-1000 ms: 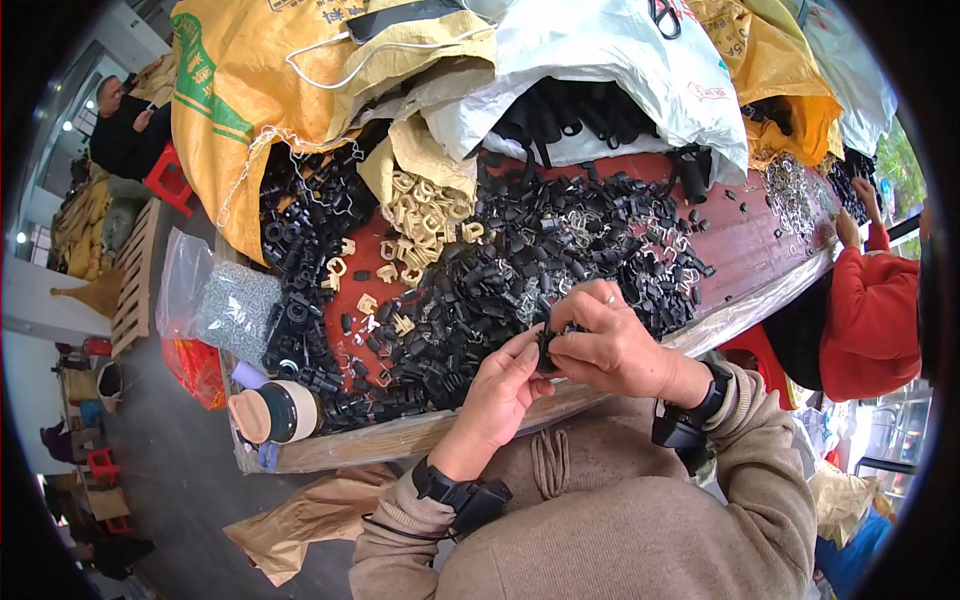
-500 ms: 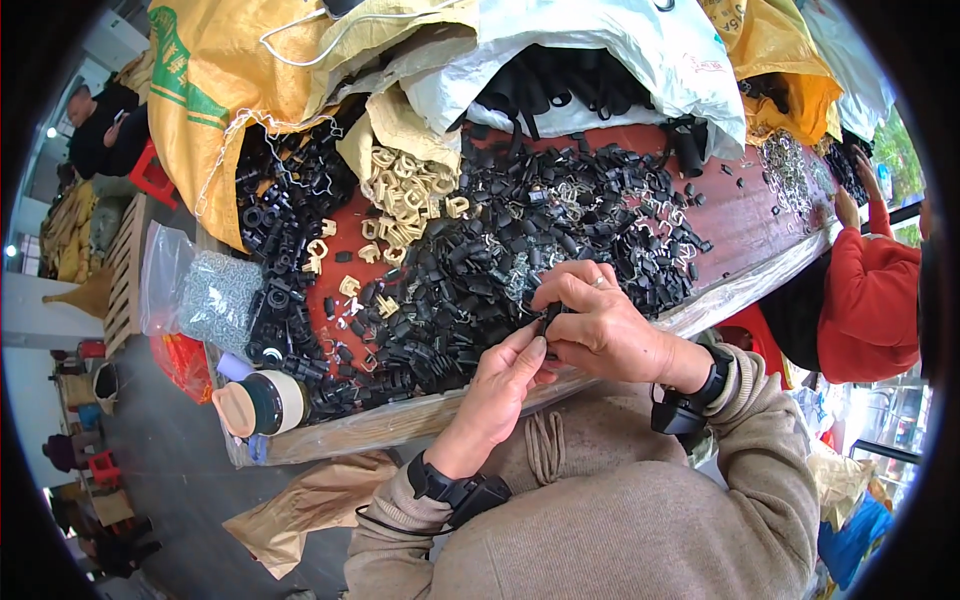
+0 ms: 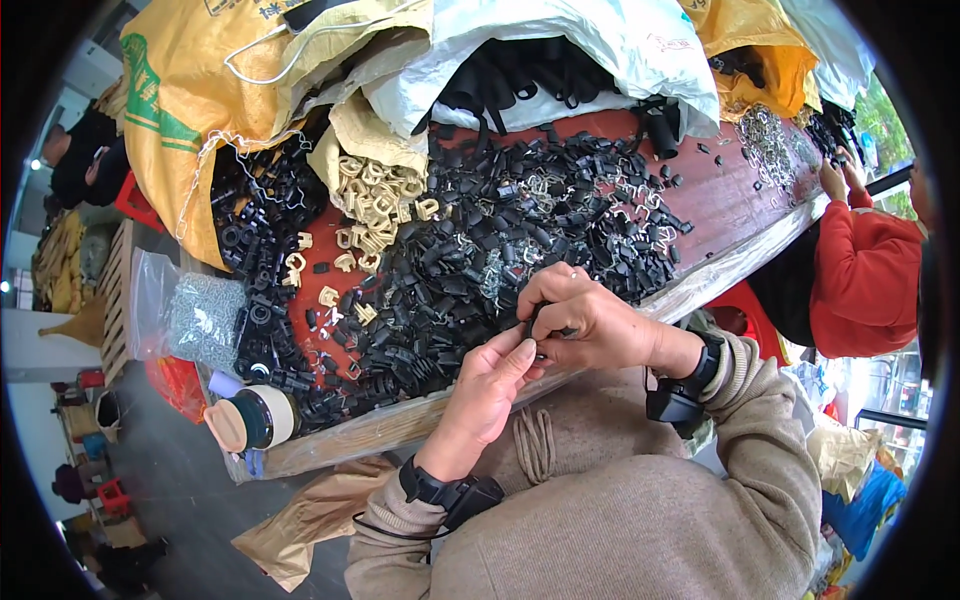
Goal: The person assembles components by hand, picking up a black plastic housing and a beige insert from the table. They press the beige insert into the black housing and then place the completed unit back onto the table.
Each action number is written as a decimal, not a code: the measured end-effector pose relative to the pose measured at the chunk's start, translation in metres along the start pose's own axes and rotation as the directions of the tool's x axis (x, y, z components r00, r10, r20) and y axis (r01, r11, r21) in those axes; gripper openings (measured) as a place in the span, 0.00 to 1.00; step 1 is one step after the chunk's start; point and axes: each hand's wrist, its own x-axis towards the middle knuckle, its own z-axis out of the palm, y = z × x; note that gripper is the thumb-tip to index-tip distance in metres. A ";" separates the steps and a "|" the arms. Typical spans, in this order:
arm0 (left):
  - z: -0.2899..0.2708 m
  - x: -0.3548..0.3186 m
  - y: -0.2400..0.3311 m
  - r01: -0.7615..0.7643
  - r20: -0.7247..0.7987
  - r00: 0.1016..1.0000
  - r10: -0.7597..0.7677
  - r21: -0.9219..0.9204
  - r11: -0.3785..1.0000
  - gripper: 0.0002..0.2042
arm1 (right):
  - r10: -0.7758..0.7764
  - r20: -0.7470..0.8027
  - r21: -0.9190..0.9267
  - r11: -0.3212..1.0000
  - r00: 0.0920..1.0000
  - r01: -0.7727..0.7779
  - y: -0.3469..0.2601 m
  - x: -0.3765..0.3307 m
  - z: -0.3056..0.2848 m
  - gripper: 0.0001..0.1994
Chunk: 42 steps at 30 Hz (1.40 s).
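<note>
Over the table's near edge, my left hand (image 3: 487, 388) and my right hand (image 3: 595, 322) meet. Between their fingertips they pinch a small black plastic part (image 3: 535, 330), mostly covered by the fingers. Just beyond the hands spreads a wide heap of small black plastic pieces (image 3: 450, 270), with bent metal wire clips (image 3: 640, 205) mixed in. Left of that heap lie cream-coloured plastic buckles (image 3: 372, 205), spilling from a beige sack (image 3: 375, 140).
A clear bag of small metal screws (image 3: 203, 315) and a lidded jar (image 3: 262, 415) stand at the left corner. Larger black fittings (image 3: 265, 240) spill from a yellow sack (image 3: 175, 120). A white sack (image 3: 650, 50) holds black tubes (image 3: 515, 80). A co-worker in a red sleeve (image 3: 865, 265) works at right.
The table and its heaps have shifted slightly left in view. My hands stay together on the black part, and the right fingers have changed position a little. The co-worker's hands have come lower.
</note>
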 end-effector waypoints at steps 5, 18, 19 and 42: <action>0.004 0.000 -0.001 -0.019 -0.036 0.999 0.018 -0.016 1.000 0.16 | -0.019 -0.028 -0.206 0.978 0.999 0.013 -0.009 0.004 -0.002 0.04; -0.001 0.007 0.007 -0.003 0.079 0.997 0.015 -0.156 0.988 0.15 | -0.016 -0.035 -0.050 0.999 0.999 0.014 -0.005 0.008 -0.010 0.04; -0.001 0.007 0.007 0.003 0.102 0.995 0.018 -0.201 0.980 0.15 | -0.027 -0.059 0.007 1.000 0.998 0.027 -0.004 0.008 -0.014 0.04; -0.015 0.006 0.006 0.017 0.084 0.996 0.006 -0.273 0.962 0.15 | 0.389 -0.409 -0.101 0.880 0.825 -0.465 0.097 -0.035 -0.069 0.06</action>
